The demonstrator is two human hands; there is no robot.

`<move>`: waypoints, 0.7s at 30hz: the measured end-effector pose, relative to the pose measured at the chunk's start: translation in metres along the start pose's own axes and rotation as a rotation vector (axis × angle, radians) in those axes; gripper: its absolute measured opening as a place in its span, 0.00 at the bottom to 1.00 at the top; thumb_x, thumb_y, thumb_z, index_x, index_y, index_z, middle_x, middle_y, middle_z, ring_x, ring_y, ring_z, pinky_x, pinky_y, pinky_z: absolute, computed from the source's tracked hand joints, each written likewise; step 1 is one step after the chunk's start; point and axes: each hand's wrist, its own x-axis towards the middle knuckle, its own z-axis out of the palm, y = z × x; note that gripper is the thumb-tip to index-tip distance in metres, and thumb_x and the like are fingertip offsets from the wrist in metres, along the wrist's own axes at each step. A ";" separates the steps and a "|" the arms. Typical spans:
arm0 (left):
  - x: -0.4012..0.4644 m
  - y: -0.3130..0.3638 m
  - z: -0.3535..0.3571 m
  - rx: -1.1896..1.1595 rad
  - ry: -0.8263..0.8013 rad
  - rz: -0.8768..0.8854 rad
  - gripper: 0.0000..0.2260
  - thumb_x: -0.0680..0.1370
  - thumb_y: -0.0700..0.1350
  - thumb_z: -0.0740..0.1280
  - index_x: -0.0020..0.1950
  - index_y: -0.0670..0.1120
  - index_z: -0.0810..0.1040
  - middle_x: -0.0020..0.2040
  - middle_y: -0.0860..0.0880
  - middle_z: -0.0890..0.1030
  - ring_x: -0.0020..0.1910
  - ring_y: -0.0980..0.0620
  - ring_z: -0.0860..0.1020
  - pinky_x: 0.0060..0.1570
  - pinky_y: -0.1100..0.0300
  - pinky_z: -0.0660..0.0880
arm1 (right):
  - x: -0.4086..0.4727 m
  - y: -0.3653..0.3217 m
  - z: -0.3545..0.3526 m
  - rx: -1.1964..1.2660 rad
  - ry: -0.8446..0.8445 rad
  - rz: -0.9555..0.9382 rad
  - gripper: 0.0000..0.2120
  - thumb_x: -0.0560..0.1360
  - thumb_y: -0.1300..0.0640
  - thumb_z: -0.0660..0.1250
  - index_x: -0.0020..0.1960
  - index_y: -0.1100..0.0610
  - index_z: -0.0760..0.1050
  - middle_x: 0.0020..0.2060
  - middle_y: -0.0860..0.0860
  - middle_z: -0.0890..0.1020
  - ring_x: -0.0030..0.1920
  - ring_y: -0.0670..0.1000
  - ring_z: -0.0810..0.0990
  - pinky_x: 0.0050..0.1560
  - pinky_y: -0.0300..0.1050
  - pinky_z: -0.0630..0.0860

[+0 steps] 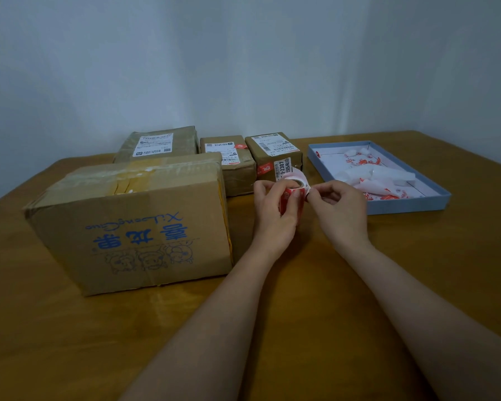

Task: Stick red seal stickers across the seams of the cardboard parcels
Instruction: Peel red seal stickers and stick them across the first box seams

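Note:
My left hand point(275, 215) grips a roll of red seal stickers point(291, 199) above the table, just right of a large cardboard parcel with blue print point(136, 227). My right hand point(340, 209) pinches the loose end of the roll's strip at its right edge. Behind stand three smaller parcels: a flat one at the back left point(159, 143), a middle one point(229, 163) with a red sticker point(240, 146) on top, and a right one point(272, 153) with a red sticker point(264, 168) on its front edge.
A shallow blue tray point(411, 206) at the right holds crumpled white backing paper with red scraps. The wooden table point(301, 299) stretches toward me; a pale wall rises behind the parcels.

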 end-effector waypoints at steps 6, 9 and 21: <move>-0.001 0.002 -0.001 0.000 -0.008 -0.037 0.03 0.81 0.48 0.62 0.53 0.55 0.74 0.56 0.50 0.65 0.58 0.54 0.68 0.60 0.55 0.74 | 0.004 0.004 0.001 0.058 0.009 0.149 0.01 0.73 0.59 0.69 0.44 0.55 0.79 0.39 0.49 0.82 0.43 0.46 0.82 0.45 0.40 0.80; -0.001 0.003 -0.001 0.015 -0.004 -0.042 0.03 0.81 0.49 0.61 0.54 0.54 0.73 0.56 0.50 0.65 0.59 0.53 0.68 0.59 0.57 0.74 | 0.007 0.008 0.001 0.049 0.045 0.201 0.02 0.73 0.59 0.68 0.43 0.55 0.79 0.40 0.50 0.83 0.44 0.48 0.82 0.48 0.47 0.81; -0.001 0.004 -0.001 0.024 -0.011 -0.108 0.03 0.82 0.49 0.60 0.55 0.54 0.71 0.57 0.51 0.62 0.59 0.55 0.66 0.53 0.66 0.70 | 0.018 0.004 -0.015 -0.095 0.287 0.220 0.08 0.77 0.53 0.63 0.48 0.57 0.77 0.45 0.50 0.79 0.48 0.49 0.78 0.40 0.37 0.74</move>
